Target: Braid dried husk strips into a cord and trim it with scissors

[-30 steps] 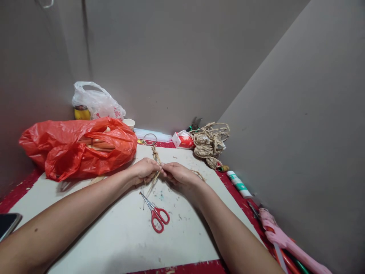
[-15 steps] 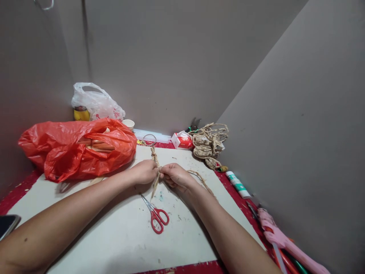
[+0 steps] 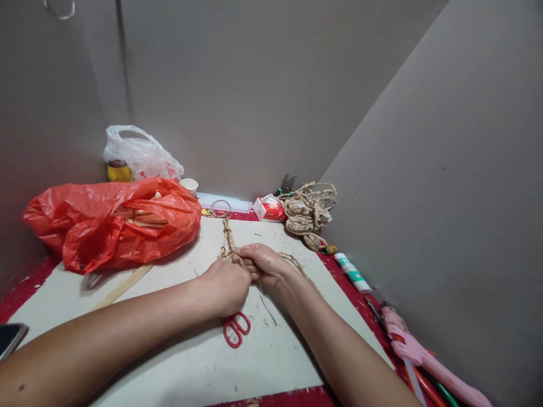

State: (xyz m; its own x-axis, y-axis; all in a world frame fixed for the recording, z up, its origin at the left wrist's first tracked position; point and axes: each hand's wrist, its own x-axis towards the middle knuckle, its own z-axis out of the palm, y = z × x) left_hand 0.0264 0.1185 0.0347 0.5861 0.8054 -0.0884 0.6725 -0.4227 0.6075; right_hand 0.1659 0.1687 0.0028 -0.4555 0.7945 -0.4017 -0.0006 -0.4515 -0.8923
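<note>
A knotted, braided straw cord (image 3: 227, 240) runs from the far side of the white sheet down to my hands. My right hand (image 3: 265, 264) pinches the cord's near end between thumb and fingers. Just in front and to the left, my left hand (image 3: 228, 285) is a closed fist touching the right fingers; its fingers face away, so its hold on the cord is mostly hidden. Under the left hand lie scissors with red handles (image 3: 236, 329), their blades covered. A thin dark strand (image 3: 268, 308) slants below my right hand. More straw cord (image 3: 297, 263) lies behind my right wrist.
At left sits a red plastic bag (image 3: 102, 226) with sticks inside, and a pale flat strip (image 3: 123, 287) near it. Bundled straw cord (image 3: 309, 212), a tissue pack (image 3: 270, 208) and a metal ring (image 3: 220, 208) lie at the back. A pink glue gun (image 3: 411, 345) is at right.
My left hand has come toward me and right, from beside the cord to below my right hand, covering the scissors' blades. The pale strip and the thin dark strand now show.
</note>
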